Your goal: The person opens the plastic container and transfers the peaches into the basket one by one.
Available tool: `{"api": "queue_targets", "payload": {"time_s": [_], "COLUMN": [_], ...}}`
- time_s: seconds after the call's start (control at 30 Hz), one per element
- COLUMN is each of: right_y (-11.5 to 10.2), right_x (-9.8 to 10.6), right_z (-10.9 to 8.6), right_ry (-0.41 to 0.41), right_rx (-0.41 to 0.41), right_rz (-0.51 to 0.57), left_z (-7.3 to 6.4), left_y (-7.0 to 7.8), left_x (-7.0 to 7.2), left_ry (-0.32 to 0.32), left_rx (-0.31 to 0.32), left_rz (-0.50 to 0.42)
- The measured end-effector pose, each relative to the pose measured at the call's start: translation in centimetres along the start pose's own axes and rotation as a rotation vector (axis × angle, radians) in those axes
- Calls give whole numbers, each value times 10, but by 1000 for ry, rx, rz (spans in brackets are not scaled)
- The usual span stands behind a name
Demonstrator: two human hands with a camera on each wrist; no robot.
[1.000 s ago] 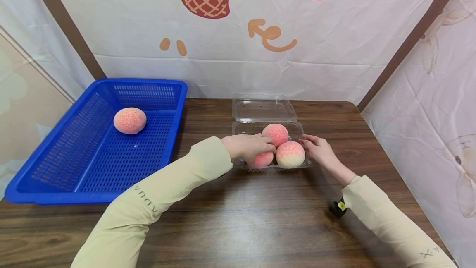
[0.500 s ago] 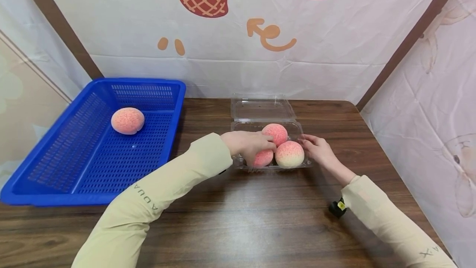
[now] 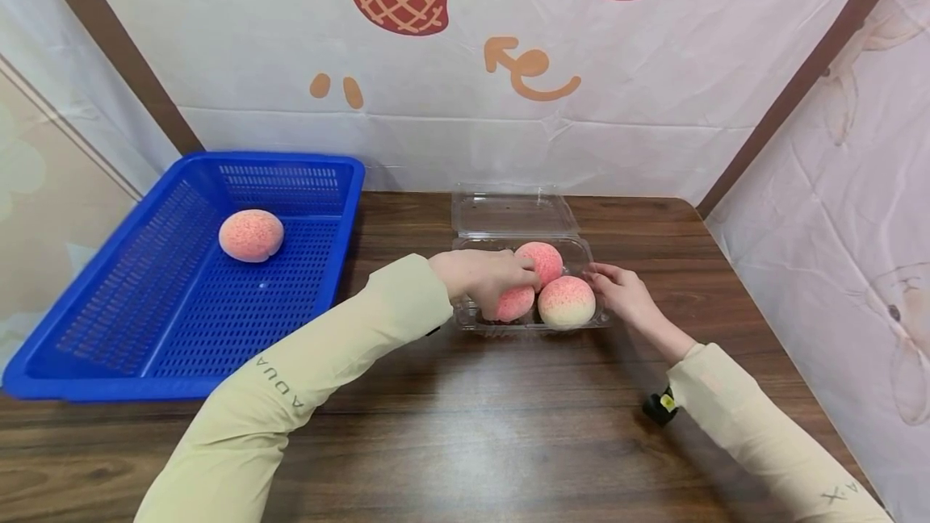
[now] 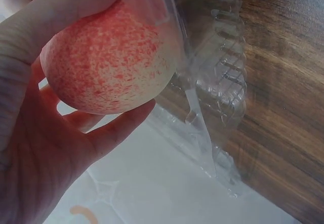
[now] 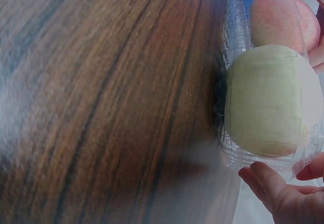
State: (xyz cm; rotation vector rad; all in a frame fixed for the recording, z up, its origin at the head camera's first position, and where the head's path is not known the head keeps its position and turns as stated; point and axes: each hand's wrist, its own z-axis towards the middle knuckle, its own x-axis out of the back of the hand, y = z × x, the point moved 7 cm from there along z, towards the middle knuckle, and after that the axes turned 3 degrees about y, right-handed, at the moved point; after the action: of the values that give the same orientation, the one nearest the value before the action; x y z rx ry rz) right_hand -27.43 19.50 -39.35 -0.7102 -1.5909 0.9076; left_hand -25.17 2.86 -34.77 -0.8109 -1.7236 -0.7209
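Observation:
My left hand (image 3: 485, 274) grips a pink, speckled toy peach (image 4: 109, 57) at the left end of a clear plastic clamshell box (image 3: 465, 244). In the left wrist view its thumb and fingers curve round the fruit, beside the clear wall. Two more peaches share the box: a pink peach (image 3: 545, 263) behind, and a peach with a pale lower half (image 3: 567, 303) at the front right. My right hand (image 3: 623, 294) pinches the box's right end; the right wrist view shows its fingertips at the clear wall, near the pale side of a peach (image 5: 266, 100).
To the left stands a blue perforated basket (image 3: 341, 244) with one pink peach (image 3: 251, 236) in it. The box's clear lid (image 3: 514, 216) lies folded back toward the printed cloth wall (image 3: 436, 144). Brown wooden tabletop (image 3: 465, 426) extends in front.
My left hand and its peach have risen slightly within the box. The right hand keeps its hold on the right end. The basket and its peach look the same.

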Motion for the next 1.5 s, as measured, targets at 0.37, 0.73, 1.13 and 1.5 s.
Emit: {"api": "queue_targets", "payload": {"time_s": [0.37,0.73,1.13,1.5], "right_y": [-1,-1,-2,-3], "right_x": [-1,0,0,0], "right_z": [-2,-2,-2,0], "right_ry": [-9,0,-3,-8], "right_rx": [-7,3,2,7], "right_rz": [48,29,40,34], "left_z": [-7,-7,-9,-14], "left_y": [-3,-6,-9,-14], "left_x": [9,12,18,26], "left_ry": [13,-1,22,50], "left_rx": [54,39,27,29], "left_rz": [-17,-52,-63,-48]}}
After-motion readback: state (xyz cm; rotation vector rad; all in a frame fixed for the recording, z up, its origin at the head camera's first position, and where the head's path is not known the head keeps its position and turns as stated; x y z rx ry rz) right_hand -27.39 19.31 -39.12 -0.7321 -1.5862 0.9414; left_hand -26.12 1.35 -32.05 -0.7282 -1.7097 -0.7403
